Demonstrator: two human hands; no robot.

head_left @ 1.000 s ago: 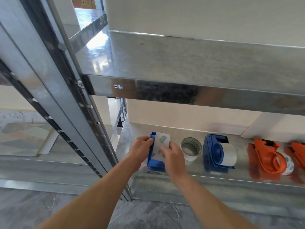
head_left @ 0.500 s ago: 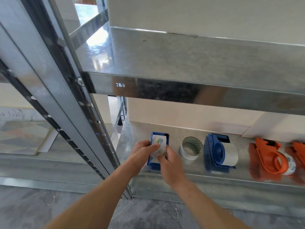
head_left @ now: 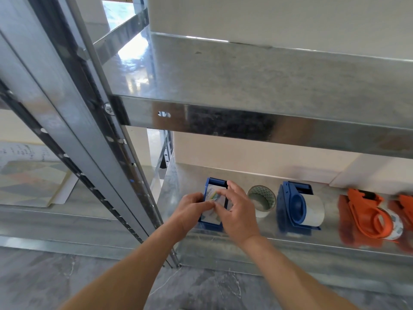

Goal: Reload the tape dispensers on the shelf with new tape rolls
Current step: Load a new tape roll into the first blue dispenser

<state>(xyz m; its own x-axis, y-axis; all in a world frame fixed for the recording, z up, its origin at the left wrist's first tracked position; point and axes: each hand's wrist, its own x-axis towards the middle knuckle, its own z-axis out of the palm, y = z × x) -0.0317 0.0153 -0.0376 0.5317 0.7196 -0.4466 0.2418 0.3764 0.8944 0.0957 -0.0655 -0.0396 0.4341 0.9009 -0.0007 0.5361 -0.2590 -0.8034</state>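
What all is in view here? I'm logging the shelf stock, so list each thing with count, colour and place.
Blue dispenser being loaded: 1, blue, left end of the lower shelf, under both hands.
Wrapped tape roll: 1, white with a printed label, in that dispenser.
Loose tape roll: 1, pale, lying flat just right of it.
Loaded blue dispenser: 1, blue with a white roll, mid shelf.
Orange dispensers: 2, orange with rolls, right end; the second is cut off by the edge.
Shelf unit: 1, grey metal, upper and lower levels.
Left hand: 1, on the dispenser's left side.
Right hand: 1, fingers on the wrapped roll.
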